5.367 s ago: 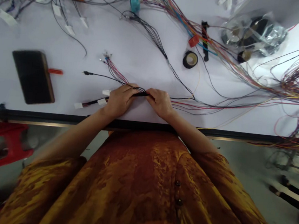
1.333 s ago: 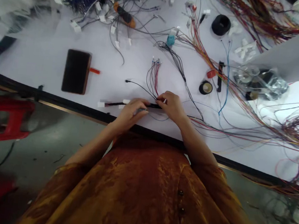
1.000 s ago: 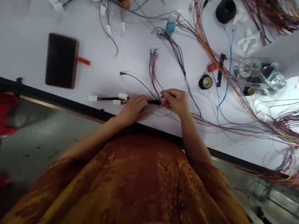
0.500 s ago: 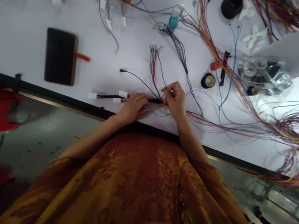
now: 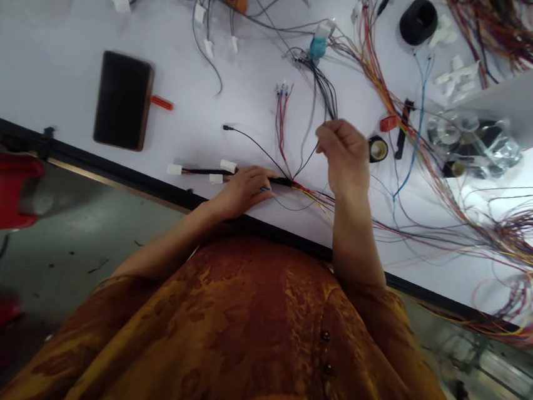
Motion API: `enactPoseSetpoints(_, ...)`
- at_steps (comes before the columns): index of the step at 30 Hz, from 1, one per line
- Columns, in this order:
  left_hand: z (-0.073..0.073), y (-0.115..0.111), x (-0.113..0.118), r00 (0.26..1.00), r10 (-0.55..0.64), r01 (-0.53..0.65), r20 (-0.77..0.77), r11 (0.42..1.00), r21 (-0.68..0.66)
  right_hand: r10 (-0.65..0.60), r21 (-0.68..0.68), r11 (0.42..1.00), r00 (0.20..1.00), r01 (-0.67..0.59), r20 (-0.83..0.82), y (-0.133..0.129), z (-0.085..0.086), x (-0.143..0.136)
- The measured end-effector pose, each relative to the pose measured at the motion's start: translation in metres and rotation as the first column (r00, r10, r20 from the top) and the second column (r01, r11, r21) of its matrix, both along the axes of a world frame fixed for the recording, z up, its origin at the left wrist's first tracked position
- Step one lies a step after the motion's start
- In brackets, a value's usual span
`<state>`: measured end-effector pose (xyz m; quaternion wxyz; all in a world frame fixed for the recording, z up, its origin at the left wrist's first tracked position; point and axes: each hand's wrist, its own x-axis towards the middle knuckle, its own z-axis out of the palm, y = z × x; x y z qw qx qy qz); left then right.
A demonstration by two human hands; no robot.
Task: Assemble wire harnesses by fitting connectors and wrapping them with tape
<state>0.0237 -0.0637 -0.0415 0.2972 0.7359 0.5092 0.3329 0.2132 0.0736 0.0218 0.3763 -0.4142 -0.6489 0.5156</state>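
Observation:
My left hand (image 5: 247,192) is closed over a black-wrapped wire bundle (image 5: 281,181) near the table's front edge. White connectors (image 5: 174,170) stick out to its left. My right hand (image 5: 346,154), raised to the right of the bundle, pinches a thin black wire (image 5: 307,160) that runs up from it. Red wires (image 5: 281,119) with metal terminals lie between the hands, farther back. A thin black lead (image 5: 253,139) with a small plug points left. Beside my right hand, dark grey wires (image 5: 324,92) run back toward a teal connector (image 5: 318,46).
A dark phone (image 5: 124,101) lies at the left by an orange tool (image 5: 161,102). Tape rolls (image 5: 377,149) (image 5: 418,21), a red clip (image 5: 388,124) and a plastic bag (image 5: 477,142) are on the right. Many coloured wires (image 5: 527,231) spread over the right side.
My right hand has moved right and back from the bundle, drawing the thin black wire with it. My left hand stays on the bundle. The whole view has shifted slightly.

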Motion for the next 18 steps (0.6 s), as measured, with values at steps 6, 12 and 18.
enactPoseSetpoints(6, 0.007, -0.001, 0.000, 0.968, 0.082, -0.069, 0.239, 0.996, -0.061, -0.004, -0.101, 0.994, 0.885, -0.049, -0.465, 0.017, 0.059, -0.020)
enactPoseSetpoints(12, 0.026, -0.006, -0.004, 0.604, 0.391, -0.230, 0.694, 0.920, -0.318, 0.284, 0.082, 0.956, 0.958, -0.281, -0.034, -0.028, 0.062, -0.032)
enactPoseSetpoints(18, 0.038, -0.006, -0.011, 0.350, 0.478, -0.084, 0.806, 0.873, -0.481, 0.375, 0.091, 0.912, 0.902, -0.401, 0.215, -0.055, 0.029, -0.029)
